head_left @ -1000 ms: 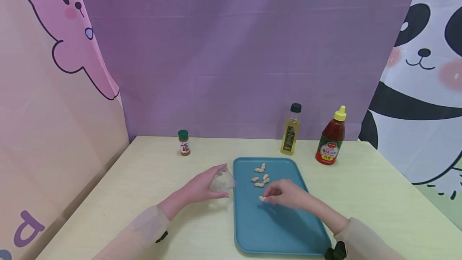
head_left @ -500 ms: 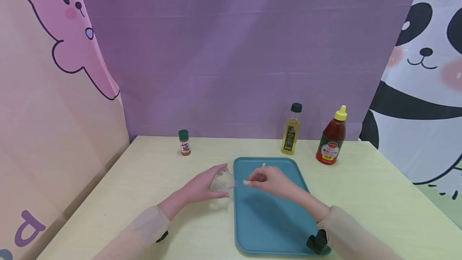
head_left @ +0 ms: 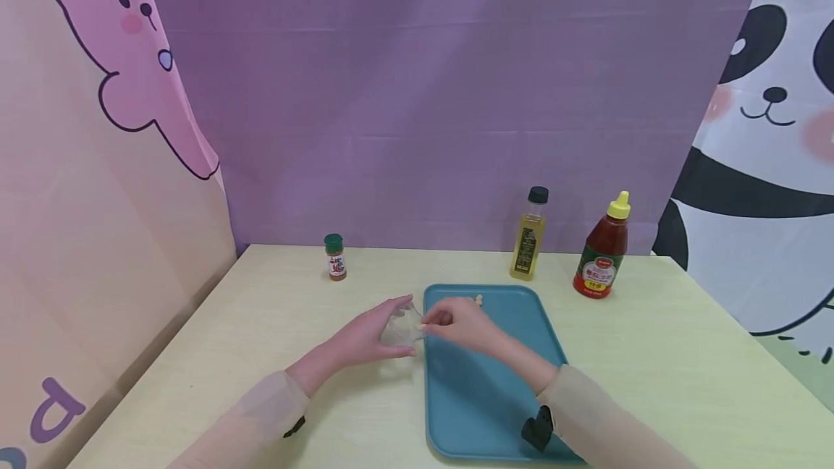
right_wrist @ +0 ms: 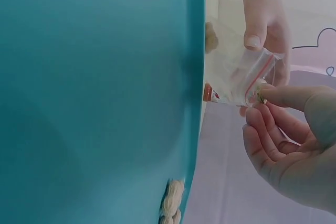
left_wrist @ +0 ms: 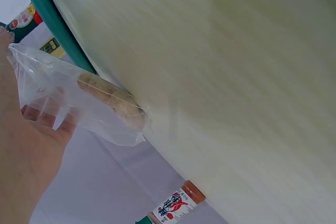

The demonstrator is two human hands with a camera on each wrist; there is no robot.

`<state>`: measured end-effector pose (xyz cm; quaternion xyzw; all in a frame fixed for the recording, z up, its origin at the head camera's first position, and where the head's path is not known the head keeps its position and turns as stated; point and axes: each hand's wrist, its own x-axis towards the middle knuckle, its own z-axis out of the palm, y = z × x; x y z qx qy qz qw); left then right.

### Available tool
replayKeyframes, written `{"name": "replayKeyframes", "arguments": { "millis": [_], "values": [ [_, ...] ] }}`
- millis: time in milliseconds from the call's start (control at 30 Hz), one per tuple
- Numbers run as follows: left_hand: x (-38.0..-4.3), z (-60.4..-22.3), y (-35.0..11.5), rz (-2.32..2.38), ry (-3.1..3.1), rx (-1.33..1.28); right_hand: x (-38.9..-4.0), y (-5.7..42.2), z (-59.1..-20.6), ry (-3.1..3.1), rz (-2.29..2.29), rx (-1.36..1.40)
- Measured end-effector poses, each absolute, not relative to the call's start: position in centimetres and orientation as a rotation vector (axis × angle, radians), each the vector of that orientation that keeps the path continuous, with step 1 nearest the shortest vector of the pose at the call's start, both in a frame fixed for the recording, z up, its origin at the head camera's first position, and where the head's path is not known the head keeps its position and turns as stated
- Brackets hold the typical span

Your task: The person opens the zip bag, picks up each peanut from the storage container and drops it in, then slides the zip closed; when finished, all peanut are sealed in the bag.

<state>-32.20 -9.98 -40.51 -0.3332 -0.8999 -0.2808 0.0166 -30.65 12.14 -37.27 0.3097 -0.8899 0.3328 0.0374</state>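
My left hand (head_left: 368, 331) holds a clear zip bag (head_left: 400, 326) beside the tray's left edge, thumb and fingers spread at its mouth. A peanut (left_wrist: 113, 98) lies low inside the bag in the left wrist view. My right hand (head_left: 462, 323) is at the bag's opening, thumb and fingertips pinching a peanut (right_wrist: 261, 93), mostly covered by the fingers. In the right wrist view the bag's red seal line runs right by these fingertips. More peanuts (right_wrist: 172, 200) lie on the blue tray (head_left: 495, 411), most of them hidden behind my right hand in the head view.
Behind the tray stand an oil bottle (head_left: 528, 241) with a black cap and a ketchup bottle (head_left: 601, 255) with a yellow tip. A small green-capped spice jar (head_left: 335, 258) is at the back left of the pale table (head_left: 313, 425). A purple cloth (head_left: 391, 93) hangs behind.
My right hand has lifted a peanut off the tray and carried it left and up to the bag's mouth. The left hand has kept the bag in place.
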Motion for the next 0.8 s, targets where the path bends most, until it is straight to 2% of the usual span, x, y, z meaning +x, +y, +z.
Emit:
{"name": "replayKeyframes", "arguments": {
  "millis": [467, 800],
  "values": [
    [-32.2, -40.5, -10.0, -0.866, -2.795, -1.035, -30.9, 11.9, -37.8, -2.737, 1.052, 0.949],
    [-32.4, -40.8, -9.9, -0.872, -2.781, -1.049, -31.6, 13.8, -36.7, -2.728, 1.112, 0.849]
  ]
}}
